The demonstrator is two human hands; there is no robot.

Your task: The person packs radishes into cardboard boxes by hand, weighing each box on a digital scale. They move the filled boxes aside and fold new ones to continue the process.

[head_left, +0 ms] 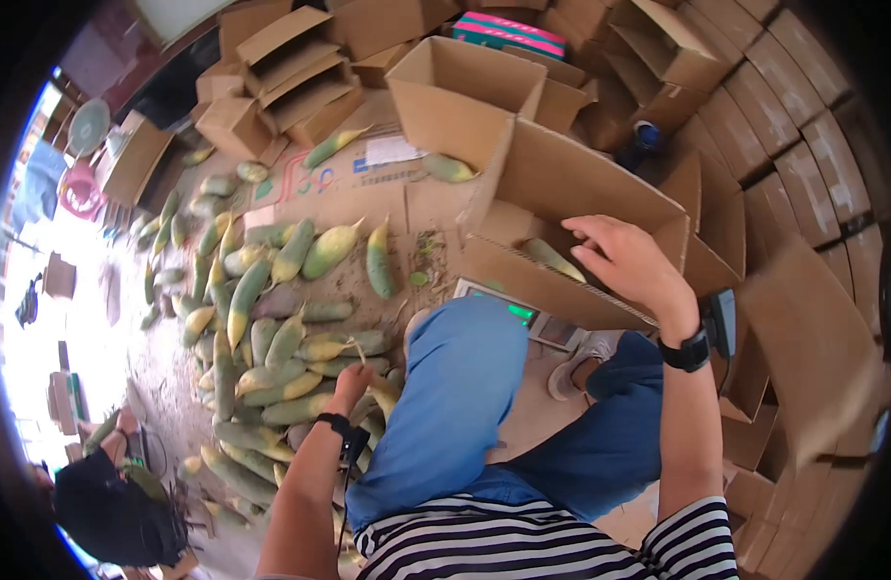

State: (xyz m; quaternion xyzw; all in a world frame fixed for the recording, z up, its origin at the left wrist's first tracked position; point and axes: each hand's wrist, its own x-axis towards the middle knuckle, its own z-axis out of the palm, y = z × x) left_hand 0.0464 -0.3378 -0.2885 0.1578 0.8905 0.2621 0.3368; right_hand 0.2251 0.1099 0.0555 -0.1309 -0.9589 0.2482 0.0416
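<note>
My left hand (pixel 351 385) is down at the heap of green radishes (pixel 286 343), its fingers closed at the tapered yellowish end of a radish (pixel 384 392) beside my knee. My leg partly hides that radish. My right hand (pixel 619 259) is over the open cardboard box (pixel 552 285), fingers stretched out and slightly bent, with nothing seen in them. Below its fingertips one green radish (pixel 554 259) lies inside the box. The box rests on a scale with a lit green display (pixel 521 311).
Another open box (pixel 465 92) stands just behind. Stacked cartons (pixel 769 116) line the right side, and more boxes (pixel 296 72) stand at the back. At lower left, a person in dark clothes (pixel 117 507) bends by the heap. A pink basket (pixel 80 189) is at far left.
</note>
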